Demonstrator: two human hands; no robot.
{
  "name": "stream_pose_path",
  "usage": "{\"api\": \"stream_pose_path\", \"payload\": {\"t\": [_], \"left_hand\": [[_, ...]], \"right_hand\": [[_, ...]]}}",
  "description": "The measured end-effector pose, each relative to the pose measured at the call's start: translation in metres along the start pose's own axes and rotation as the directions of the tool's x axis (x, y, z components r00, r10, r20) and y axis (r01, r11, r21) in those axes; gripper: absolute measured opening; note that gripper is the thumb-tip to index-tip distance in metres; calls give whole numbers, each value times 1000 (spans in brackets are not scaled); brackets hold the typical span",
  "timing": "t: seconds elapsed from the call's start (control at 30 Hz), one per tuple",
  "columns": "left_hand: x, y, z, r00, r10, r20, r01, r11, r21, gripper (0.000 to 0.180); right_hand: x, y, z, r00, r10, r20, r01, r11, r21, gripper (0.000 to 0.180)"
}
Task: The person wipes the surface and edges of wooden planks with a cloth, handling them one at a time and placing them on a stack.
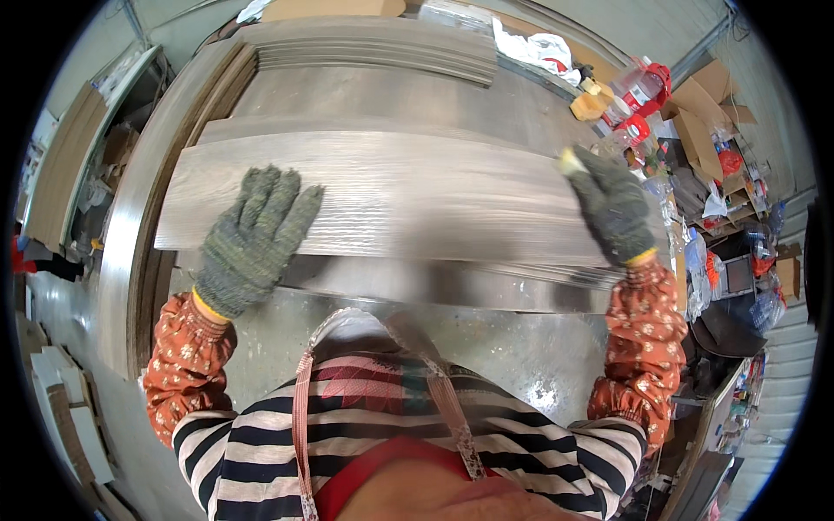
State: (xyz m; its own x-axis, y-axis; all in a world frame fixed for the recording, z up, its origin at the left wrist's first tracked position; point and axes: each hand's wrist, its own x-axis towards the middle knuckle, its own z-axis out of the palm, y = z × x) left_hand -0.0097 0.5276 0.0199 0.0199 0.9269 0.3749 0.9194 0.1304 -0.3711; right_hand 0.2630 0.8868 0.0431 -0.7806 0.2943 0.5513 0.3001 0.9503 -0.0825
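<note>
A long grey wood-grain plank (373, 195) lies across in front of me, on top of other boards. My left hand (252, 239), in a dark green knitted glove, rests flat on the plank's left part with its fingers stretched. My right hand (612, 204), gloved the same way, is at the plank's right end with its fingers close together. A small pale yellow piece (569, 161) shows at its fingertips; I cannot make out what it is. Under the plank's near edge, more stacked boards (521, 288) show.
Stacked planks (365, 43) lie along the far side, and long boards (148, 191) line the left. At the far right are yellow sponge-like blocks (591, 104), a plastic bottle (641, 89) and a white cloth (534, 48). Cardboard boxes (699, 113) and clutter stand beyond.
</note>
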Motion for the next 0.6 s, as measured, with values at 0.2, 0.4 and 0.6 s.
{"api": "stream_pose_path", "payload": {"t": [0.2, 0.4, 0.6], "left_hand": [[-9, 1, 2, 998, -28, -57, 30, 999, 38, 59], [-9, -2, 4, 973, 69, -219, -75, 997, -18, 54], [-67, -28, 29, 943, -215, -255, 201, 976, -81, 49]], "right_hand": [[114, -193, 97, 924, -333, 188, 276, 921, 274, 37], [153, -245, 137, 840, -518, -161, 542, 791, 285, 28], [100, -90, 73, 975, -169, 145, 137, 969, 207, 35]]}}
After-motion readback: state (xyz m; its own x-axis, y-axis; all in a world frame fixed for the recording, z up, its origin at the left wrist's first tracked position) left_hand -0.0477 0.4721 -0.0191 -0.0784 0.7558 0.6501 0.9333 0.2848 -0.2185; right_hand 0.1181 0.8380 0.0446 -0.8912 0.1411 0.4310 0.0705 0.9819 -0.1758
